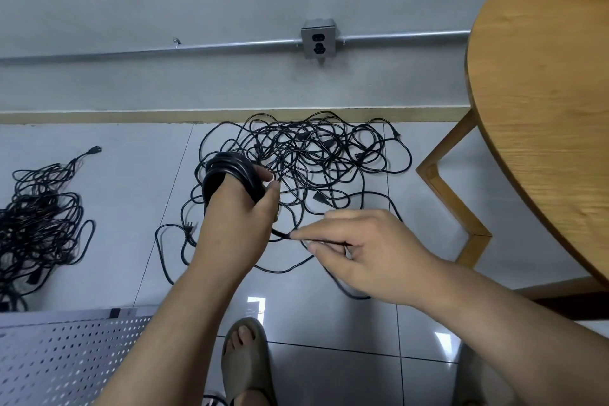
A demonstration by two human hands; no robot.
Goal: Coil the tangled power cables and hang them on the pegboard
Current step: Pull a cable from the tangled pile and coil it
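I take the wall outlet [319, 39] as my mark. Far down to its left, a smaller heap of black cable [39, 221] lies on the floor tiles [131, 191], with one plug stretched out toward the wall. Below that heap, further from the outlet, the white pegboard [66, 356] fills the corner of my view.

Below the outlet and a little left, the left hand [237, 217] is raised over the floor. A finished coil [227, 171] of black cable is looped round its fingers, and the thumb and forefinger are curled against the turns to hold them. Well below that hand I see a foot in a grey sandal [247, 369].

Straight under the outlet, against the skirting, the big tangle [313, 155] of power cables sprawls on the tiles, plugs poking out here and there. A loose strand [280, 234] runs from the coil to the right hand [372, 254], which sits below and slightly right of the outlet. Its thumb and forefinger pinch the strand tight and the other fingers are tucked under.

To the right of the outlet stands the round wooden table [543, 109]. Something dark sits on its top, too blurred for me to tell what.
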